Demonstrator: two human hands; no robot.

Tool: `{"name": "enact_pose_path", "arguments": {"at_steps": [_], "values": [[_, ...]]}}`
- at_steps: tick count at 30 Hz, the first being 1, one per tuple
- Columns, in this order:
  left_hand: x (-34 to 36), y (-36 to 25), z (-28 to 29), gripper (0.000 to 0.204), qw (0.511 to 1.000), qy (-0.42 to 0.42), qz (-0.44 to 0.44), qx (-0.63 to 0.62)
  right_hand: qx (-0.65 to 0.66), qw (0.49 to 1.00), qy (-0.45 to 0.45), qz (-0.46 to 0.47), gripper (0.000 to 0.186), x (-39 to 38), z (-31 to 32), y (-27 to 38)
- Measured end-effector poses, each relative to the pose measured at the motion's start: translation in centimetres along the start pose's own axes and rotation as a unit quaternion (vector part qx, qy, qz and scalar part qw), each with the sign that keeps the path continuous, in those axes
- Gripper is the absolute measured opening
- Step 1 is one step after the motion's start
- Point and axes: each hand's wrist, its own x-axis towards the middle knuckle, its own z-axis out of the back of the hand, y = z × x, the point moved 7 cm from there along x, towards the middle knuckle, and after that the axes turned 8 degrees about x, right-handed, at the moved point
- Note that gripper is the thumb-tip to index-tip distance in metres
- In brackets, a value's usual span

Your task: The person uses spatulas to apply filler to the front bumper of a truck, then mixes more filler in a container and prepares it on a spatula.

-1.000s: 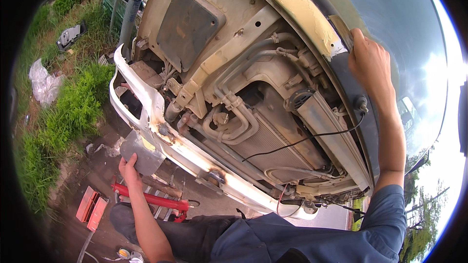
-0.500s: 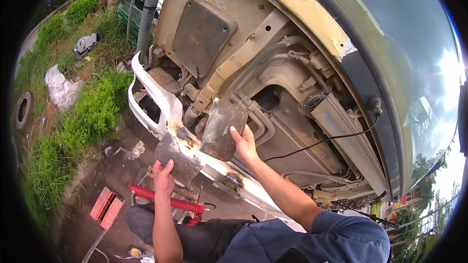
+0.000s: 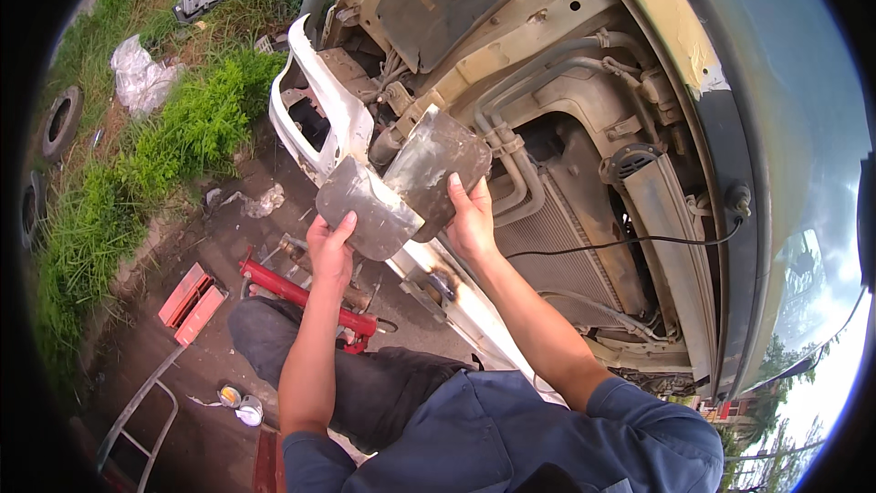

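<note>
Each of my hands grips a thin, dark grey rectangular plate with pale smears. My left hand (image 3: 331, 248) pinches the lower-left plate (image 3: 367, 212), thumb on top. My right hand (image 3: 472, 217) holds the upper-right plate (image 3: 440, 164) by its right side, thumb on its face and fingers partly hidden behind. The two plates meet or slightly overlap at their inner edges; whether they touch, I cannot tell. Just beyond and below them is a white car bumper (image 3: 354, 132), partly covered by the plates, with brownish patches along its lower stretch.
To the right is an opened vehicle front with a radiator (image 3: 552, 242), pipes and a black cable (image 3: 630, 241). A red jack (image 3: 292, 290), an orange-red box (image 3: 192, 303), two small cans (image 3: 239, 402) and a metal frame (image 3: 137, 424) lie on the ground. Grass and tyres (image 3: 62, 123) are at left.
Both hands have lifted the plates higher in view, and their inner edges now lie closer together. My view has shifted, showing more ground at lower left. Both grips are kept.
</note>
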Motion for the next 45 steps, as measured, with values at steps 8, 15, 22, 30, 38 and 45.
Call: {"name": "enact_pose_path", "arguments": {"at_steps": [8,15,22,30,38,45], "values": [[-0.1,-0.2,0.6,0.026,0.997,-0.071,-0.04,0.001,-0.133,0.99,0.047,0.03,0.032,-1.4,-1.5,0.7],[0.3,0.3,1.7,0.022,0.994,-0.111,-0.014,0.008,-0.209,0.973,0.097,-0.025,0.036,-3.3,-1.1,0.2],[0.6,-3.5,2.1,0.023,0.985,-0.166,-0.051,-0.018,-0.398,0.893,0.15,-0.149,0.032,-6.6,1.3,-2.0],[-7.1,-4.8,-4.6,0.022,0.984,-0.114,-0.125,0.055,-0.017,0.999,-0.036,0.018,0.031,-2.2,1.0,7.3],[-9.5,-6.1,-9.7,0.022,0.964,-0.101,-0.183,0.164,-0.09,0.993,-0.006,0.074,0.037,-6.0,-0.4,10.6],[-10.0,-6.3,-12.0,0.023,0.965,-0.102,-0.145,0.191,-0.224,0.973,0.049,-0.028,0.042,-11.2,1.5,9.8]]}}
